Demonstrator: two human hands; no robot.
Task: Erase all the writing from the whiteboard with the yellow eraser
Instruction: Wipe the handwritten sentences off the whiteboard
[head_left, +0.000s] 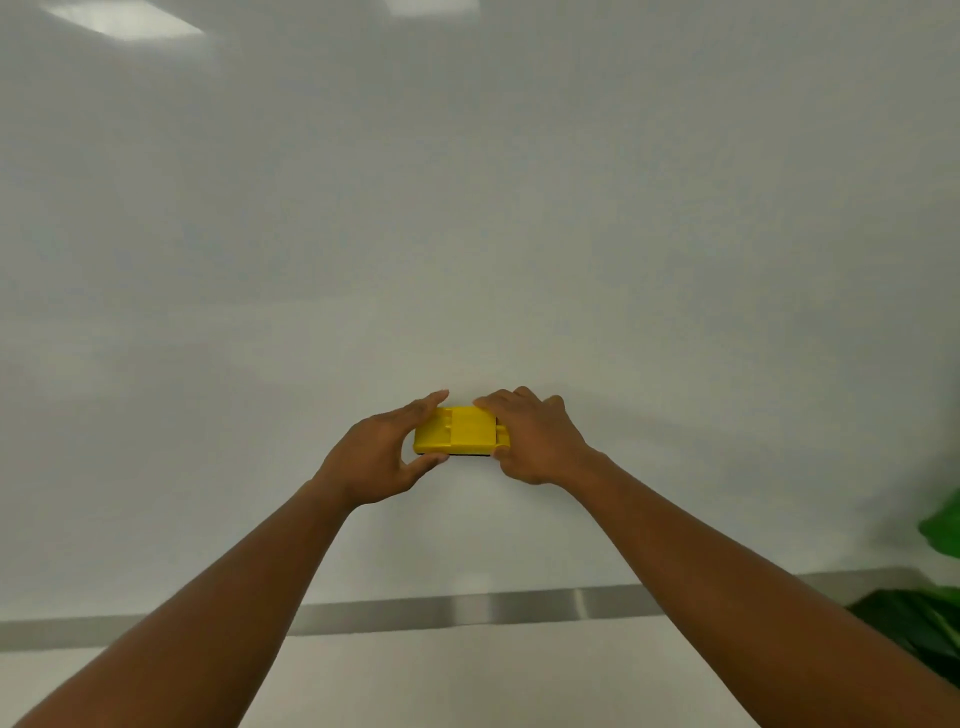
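Against the lower middle of the whiteboard, seen from the head camera, a yellow eraser lies lengthwise, its dark felt edge showing along the bottom. Both hands hold it, one at each end. The left hand curls round the left end, fingers over the top edge and thumb under the bottom. The right hand grips the right end, fingers bent over the top and thumb tucked at the lower corner. Both bare forearms reach up from the bottom corners of the view. The board surface looks blank white, though faint marks might be lost in the soft glare. A grey metal strip runs along the board's lower edge. Green leaves show at the right edge, blurred.
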